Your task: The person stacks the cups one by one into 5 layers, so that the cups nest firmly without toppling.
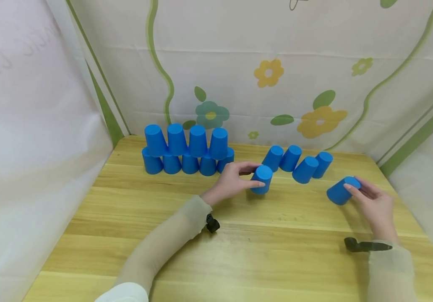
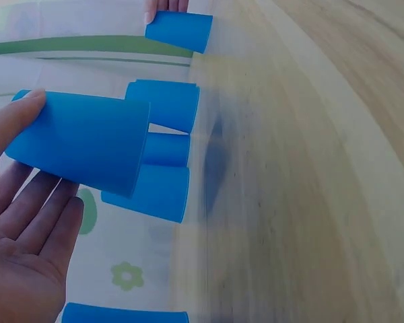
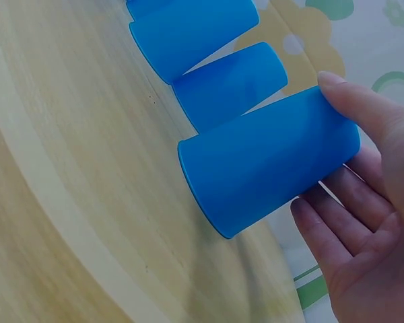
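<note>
My left hand pinches an upside-down blue cup between thumb and fingers near its closed end. In the left wrist view this cup is held above the wooden table, its shadow below. On the right, my right hand grips another blue cup by its base, mouth tilted down and left; the right wrist view shows its rim raised off the table. Several upside-down blue cups stand between and behind the hands. At the left, more blue cups form two rows, the upper cups resting on the lower ones.
The wooden table ends at a white cloth backdrop printed with flowers and vines. White cloth walls rise at both sides. Each wrist wears a black camera mount.
</note>
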`<state>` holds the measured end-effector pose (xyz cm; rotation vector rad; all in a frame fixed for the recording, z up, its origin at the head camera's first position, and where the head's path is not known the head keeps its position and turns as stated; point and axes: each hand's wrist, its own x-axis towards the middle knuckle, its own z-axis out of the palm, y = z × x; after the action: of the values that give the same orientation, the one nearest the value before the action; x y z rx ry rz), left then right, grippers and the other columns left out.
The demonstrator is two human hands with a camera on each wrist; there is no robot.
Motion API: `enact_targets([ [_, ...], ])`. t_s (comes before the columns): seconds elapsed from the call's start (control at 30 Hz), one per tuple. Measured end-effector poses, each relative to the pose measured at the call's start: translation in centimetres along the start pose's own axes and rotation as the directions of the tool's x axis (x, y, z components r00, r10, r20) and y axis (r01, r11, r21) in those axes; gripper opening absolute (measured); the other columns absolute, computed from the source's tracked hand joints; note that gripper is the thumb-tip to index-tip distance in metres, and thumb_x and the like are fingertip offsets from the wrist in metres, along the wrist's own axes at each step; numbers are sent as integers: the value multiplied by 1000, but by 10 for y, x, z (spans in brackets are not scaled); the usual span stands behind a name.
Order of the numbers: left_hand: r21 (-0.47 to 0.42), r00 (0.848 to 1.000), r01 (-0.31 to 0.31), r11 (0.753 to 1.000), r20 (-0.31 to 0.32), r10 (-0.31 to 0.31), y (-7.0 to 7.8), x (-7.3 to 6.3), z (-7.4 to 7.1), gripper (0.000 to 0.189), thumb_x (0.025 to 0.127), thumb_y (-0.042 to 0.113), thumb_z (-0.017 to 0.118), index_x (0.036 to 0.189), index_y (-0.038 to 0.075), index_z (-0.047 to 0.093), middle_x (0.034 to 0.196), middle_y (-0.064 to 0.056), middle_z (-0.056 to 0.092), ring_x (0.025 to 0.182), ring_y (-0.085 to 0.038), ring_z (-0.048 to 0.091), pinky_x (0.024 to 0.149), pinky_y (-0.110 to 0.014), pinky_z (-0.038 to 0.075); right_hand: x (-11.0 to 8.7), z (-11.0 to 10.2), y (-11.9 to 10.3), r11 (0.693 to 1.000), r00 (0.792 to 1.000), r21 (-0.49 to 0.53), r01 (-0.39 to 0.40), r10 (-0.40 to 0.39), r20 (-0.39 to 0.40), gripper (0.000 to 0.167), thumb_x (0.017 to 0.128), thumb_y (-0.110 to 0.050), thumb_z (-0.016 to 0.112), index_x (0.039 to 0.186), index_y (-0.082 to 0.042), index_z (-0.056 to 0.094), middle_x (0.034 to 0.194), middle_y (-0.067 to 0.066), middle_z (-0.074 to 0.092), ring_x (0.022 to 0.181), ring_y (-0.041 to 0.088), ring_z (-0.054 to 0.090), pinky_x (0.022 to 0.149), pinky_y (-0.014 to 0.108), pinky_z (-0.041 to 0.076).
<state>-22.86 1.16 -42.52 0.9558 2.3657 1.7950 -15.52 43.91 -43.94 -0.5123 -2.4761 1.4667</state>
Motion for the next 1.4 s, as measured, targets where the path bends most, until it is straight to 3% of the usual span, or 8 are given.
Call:
enact_targets([
  [0.17, -9, 1000, 11, 1000, 7, -11, -1, -8, -8, 51, 85, 27, 86, 132, 13, 69, 124, 5, 69, 113, -8, 64, 99, -38, 52, 0, 1, 0, 1000, 1000, 8, 10, -10, -3, 66, 92, -37, 78, 149, -15, 54, 137, -8, 61, 106, -8, 57, 76, 4, 46],
  [0.4, 39, 996, 69, 997, 46, -70, -2, -21, -19, 52, 86, 27, 85, 133, 14, 68, 127, 5, 68, 116, -10, 63, 101, -40, 50, -1, 2, 1, 1000, 1000, 19, 1, -1, -7, 65, 92, -37, 78, 149, -17, 54, 134, -12, 62, 106, -8, 56, 76, 4, 46],
  [0.8, 10, 997, 59, 998, 45, -60, -2, -42, -42, 52, 86, 29, 85, 133, 16, 69, 125, 7, 69, 116, -14, 63, 101, -50, 50, 1, 3, 3, 998, 1000, 68, 9, -8, -27, 65, 90, -33, 80, 147, -14, 56, 123, -19, 64, 104, -9, 58, 80, 5, 46],
  [1.07, 11, 998, 55, 998, -19, -55, 4, -53, -60, 50, 86, 32, 85, 132, 19, 69, 126, 7, 68, 118, -16, 63, 101, -56, 48, 1, 2, 2, 997, 1000, 77, 8, -6, -28, 65, 90, -33, 80, 147, -14, 57, 122, -20, 65, 103, -9, 58, 79, 5, 46],
  [1.4, 52, 988, 70, 996, -138, -62, 18, -58, -91, 50, 86, 30, 85, 133, 22, 68, 127, 8, 68, 116, -14, 63, 99, -41, 51, 1, 2, 2, 997, 1000, 76, 7, -5, -20, 65, 91, -34, 80, 148, -15, 56, 127, -17, 64, 104, -9, 58, 80, 5, 46],
])
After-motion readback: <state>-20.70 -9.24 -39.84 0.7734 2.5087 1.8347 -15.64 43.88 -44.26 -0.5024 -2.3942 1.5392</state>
